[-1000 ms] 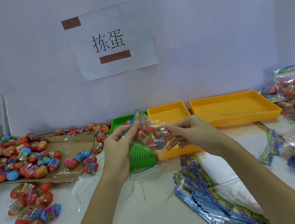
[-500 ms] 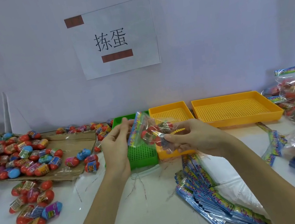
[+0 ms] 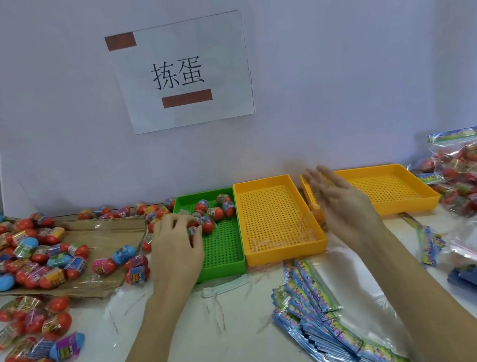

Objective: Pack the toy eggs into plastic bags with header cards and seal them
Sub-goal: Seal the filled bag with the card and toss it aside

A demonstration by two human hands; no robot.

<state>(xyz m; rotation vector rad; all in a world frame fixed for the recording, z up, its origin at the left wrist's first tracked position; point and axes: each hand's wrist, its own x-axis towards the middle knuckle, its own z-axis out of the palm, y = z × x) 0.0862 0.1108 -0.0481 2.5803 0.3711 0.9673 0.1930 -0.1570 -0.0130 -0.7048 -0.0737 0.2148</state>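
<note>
The filled bag had left both hands; the left hand (image 3: pixel 176 248) curled over toy eggs (image 3: pixel 209 214) in the green tray (image 3: pixel 221 253), gathering more, while the right hand (image 3: pixel 342 207) hovered with fingers spread, empty.

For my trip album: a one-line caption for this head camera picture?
Left hand reaching among toy eggs in a green tray, right hand open.

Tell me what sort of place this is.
Probably a hand-packing workstation in a small toy or packaging workshop. Loose wrapped toy eggs heap on cardboard, perforated sorting trays line the wall, and stacked header cards lie beside filled bags.
</note>
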